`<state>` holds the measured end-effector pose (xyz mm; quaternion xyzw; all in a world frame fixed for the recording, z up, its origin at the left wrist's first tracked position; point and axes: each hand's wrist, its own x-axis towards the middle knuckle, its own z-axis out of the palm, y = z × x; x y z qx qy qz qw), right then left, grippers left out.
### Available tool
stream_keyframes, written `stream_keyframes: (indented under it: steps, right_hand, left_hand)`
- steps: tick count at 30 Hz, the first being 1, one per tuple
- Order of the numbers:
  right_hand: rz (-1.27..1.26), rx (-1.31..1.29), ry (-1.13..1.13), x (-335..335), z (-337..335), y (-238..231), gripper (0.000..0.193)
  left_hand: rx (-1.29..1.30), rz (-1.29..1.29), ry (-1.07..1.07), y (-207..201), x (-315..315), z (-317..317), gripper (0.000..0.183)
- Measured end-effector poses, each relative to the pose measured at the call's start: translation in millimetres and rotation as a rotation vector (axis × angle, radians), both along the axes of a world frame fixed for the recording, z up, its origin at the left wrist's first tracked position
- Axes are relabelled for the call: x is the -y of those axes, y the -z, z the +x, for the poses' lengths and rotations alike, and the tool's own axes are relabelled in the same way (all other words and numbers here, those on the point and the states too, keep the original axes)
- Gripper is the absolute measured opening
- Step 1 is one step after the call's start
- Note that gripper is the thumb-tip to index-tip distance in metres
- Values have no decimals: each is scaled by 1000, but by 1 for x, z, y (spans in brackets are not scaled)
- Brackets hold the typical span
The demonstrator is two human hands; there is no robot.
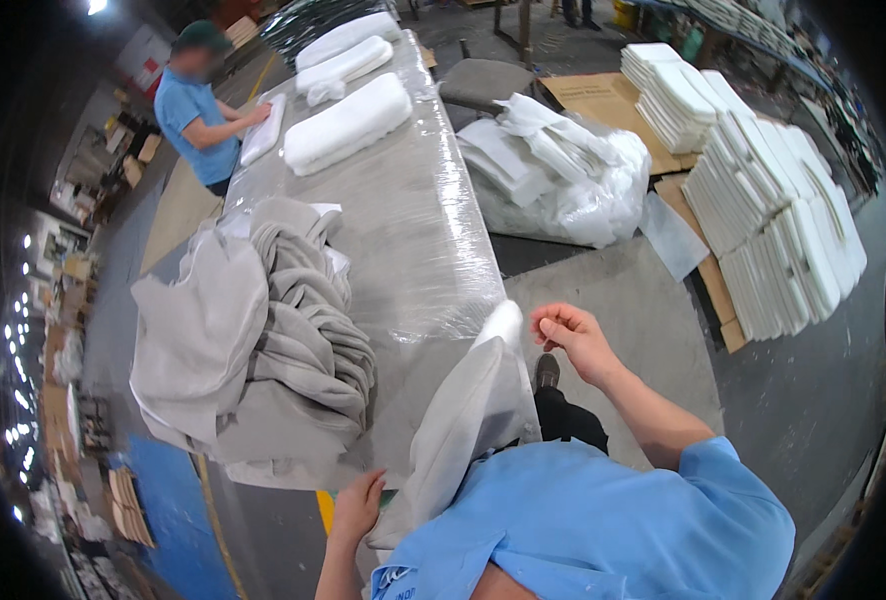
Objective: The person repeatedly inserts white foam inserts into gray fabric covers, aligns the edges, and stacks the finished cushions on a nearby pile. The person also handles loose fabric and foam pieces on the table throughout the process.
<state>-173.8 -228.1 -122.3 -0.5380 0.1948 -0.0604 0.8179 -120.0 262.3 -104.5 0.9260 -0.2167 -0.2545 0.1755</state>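
A light grey fabric cover (pixel 453 430) leans against my body at the table's near edge. The tip of a white padded insert (pixel 504 322) sticks out of its far end. My right hand (pixel 575 343) hovers just right of that tip, apart from it, fingers curled in toward the thumb with nothing seen in them. Left of the cover's lower end is my left hand (pixel 360 502), its fingers loosely stretched toward the table; whether they touch the cover is unclear. A heap of grey fabric covers (pixel 253 340) lies on the table's left side.
The long table (pixel 393 250) is wrapped in clear film. White cushions (pixel 348 122) lie toward its far end, where a co-worker (pixel 198 110) handles a white piece (pixel 264 130). On the right are a plastic-wrapped bundle (pixel 573 185) and stacked white pads (pixel 773 220) on cardboard.
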Motion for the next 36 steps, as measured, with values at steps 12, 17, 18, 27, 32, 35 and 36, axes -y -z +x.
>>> stream_keyframes:
  steps: [12,17,18,27,32,35,36]
  right_hand:
    - [793,-168,-240,-89,-24,96,57]
    - [1064,-124,-355,-75,-23,34,62]
    - [1109,12,-444,-67,-27,50,63]
    - [666,-244,-851,-41,-23,56,63]
    - [732,23,-954,-41,-36,58,42]
    - [696,105,-987,-35,-40,60,27]
    - [681,103,-994,-35,-39,56,23]
  left_hand:
    - [-32,-479,385,-146,218,30,55]
    - [25,-620,635,-152,196,15,46]
    - [-5,-642,669,-157,197,12,47]
    - [-442,-716,783,-175,205,8,45]
    - [-681,-725,853,-171,213,7,42]
    - [-809,-698,930,-169,223,10,41]
    - [-832,-675,963,-167,226,11,41]
